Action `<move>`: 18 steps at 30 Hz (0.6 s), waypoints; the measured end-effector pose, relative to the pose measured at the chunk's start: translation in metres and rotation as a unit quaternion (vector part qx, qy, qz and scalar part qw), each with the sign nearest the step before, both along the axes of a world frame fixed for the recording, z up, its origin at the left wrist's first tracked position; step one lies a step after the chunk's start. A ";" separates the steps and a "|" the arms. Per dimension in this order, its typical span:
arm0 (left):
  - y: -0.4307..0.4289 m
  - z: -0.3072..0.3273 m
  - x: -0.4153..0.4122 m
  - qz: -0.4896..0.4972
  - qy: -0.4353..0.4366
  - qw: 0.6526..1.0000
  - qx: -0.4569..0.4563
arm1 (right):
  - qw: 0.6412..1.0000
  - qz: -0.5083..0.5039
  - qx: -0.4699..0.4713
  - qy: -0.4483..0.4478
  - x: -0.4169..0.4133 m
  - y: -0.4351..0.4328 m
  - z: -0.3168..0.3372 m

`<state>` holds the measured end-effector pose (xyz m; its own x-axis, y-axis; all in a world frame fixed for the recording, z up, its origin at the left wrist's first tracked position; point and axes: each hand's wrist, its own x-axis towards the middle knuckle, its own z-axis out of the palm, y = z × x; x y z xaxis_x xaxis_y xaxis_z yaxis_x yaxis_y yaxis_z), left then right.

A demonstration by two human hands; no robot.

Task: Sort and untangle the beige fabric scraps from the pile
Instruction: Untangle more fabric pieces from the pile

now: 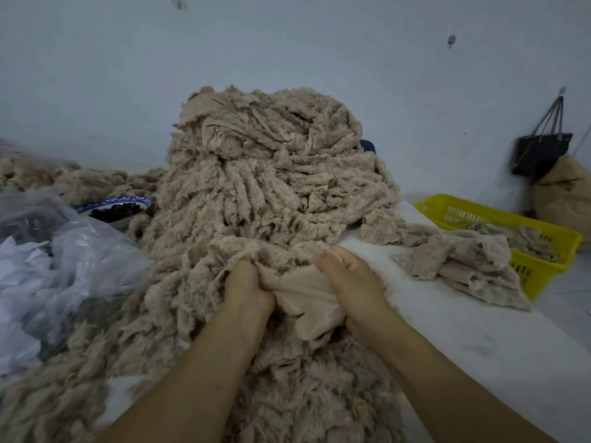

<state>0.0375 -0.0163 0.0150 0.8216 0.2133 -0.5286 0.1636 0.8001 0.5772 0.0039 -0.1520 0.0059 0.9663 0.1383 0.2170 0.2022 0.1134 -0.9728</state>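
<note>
Two bare hands at centre are bunched into one smooth beige fabric scrap (303,297) — the left hand (246,282) has its fingers curled down into it, and the right hand (348,276) clutches it with the thumb on top. The scrap lies at the foot of the tall fuzzy beige scrap pile (265,174) at 12 o'clock. A flat stack of beige pieces (463,260) lies at 3 o'clock against a yellow slotted plastic basket (479,215) — a blue-and-white bowl (128,201) is at 9.
</note>
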 end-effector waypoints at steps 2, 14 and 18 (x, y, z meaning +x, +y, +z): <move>-0.002 -0.003 0.001 0.025 0.009 1.000 -0.003 | 1.000 -0.019 0.004 0.012 0.002 -0.001 0.001; 0.004 0.002 -0.002 -0.171 -0.246 0.953 -0.051 | 0.960 -0.111 0.232 0.115 0.027 -0.045 0.005; -0.007 0.006 -0.011 -0.317 -0.273 0.899 0.133 | 0.958 -0.099 0.253 0.096 0.028 -0.046 0.007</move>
